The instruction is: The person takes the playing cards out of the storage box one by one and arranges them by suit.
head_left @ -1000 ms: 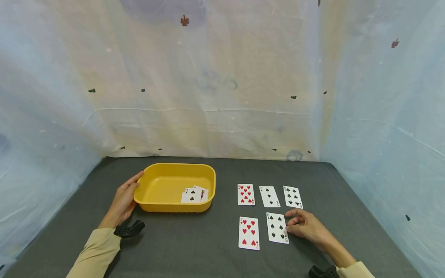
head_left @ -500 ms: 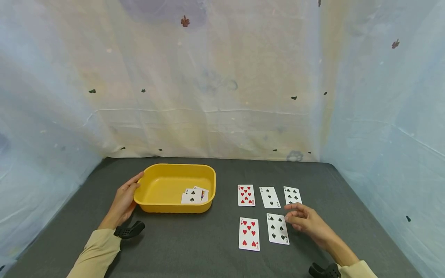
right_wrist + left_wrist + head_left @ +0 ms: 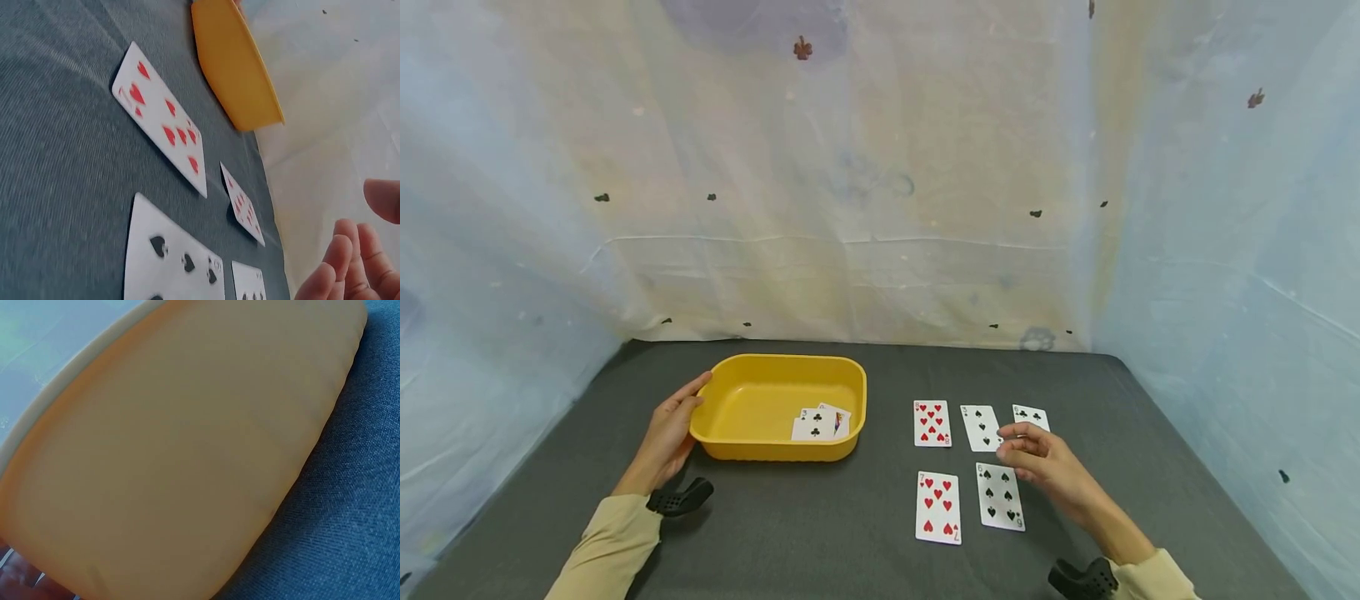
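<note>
My left hand grips the left end of a yellow plastic tray, which holds a three of clubs and a partly covered face card. Over the playing cards on the right hovers my right hand, thumb and fingers parted with nothing between them. Its fingertips overlap the corner of what looks like a three of spades and hide the lower part of a clubs card. Nearer lies the six of spades. To its left are the seven of hearts and eight of hearts.
The cards and tray lie on a dark grey cloth-covered table. Pale patterned sheeting hangs behind the table and along both sides. A dark wrist device sits on each arm.
My right hand has moved from beside the six of spades, away from me and slightly left, over the back row. It covers more of the clubs card. The left hand and tray stay put.
</note>
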